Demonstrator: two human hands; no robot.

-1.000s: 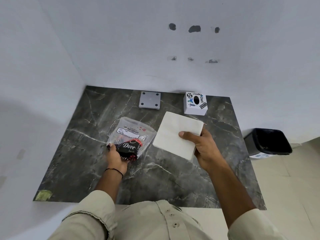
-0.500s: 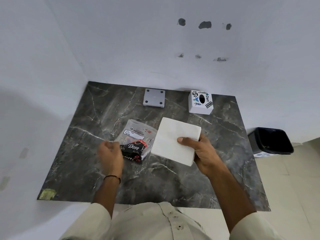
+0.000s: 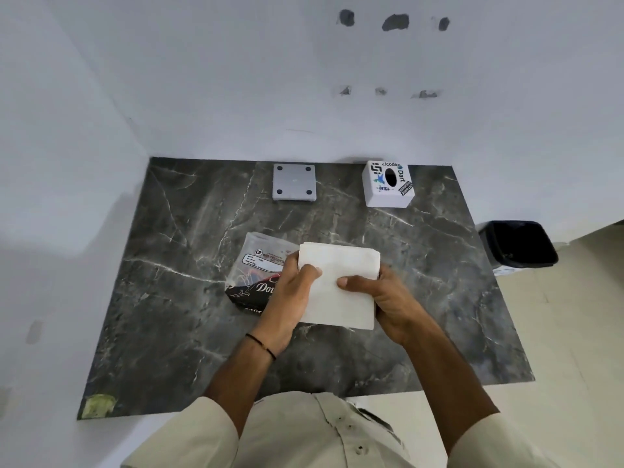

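A white stack of folded tissues (image 3: 341,298) is held above the dark marble table (image 3: 169,315). My left hand (image 3: 290,292) grips its left edge, fingers curled over the top. From the other side my right hand (image 3: 381,298) holds the right edge, thumb on top and fingers beneath. A clear plastic tissue packet (image 3: 256,275) with a black "Dove" print lies on the table just left of the stack, partly hidden by my left hand.
A white cube tissue box (image 3: 388,189) with stickers and an oval hole stands at the back right. A grey square plate (image 3: 294,182) lies at the back centre. A black bin (image 3: 518,244) sits on the floor to the right. Walls enclose the back and left.
My left hand let go of the plastic packet and moved right to take the stack's left edge. The right hand brought the stack down and closer to me.
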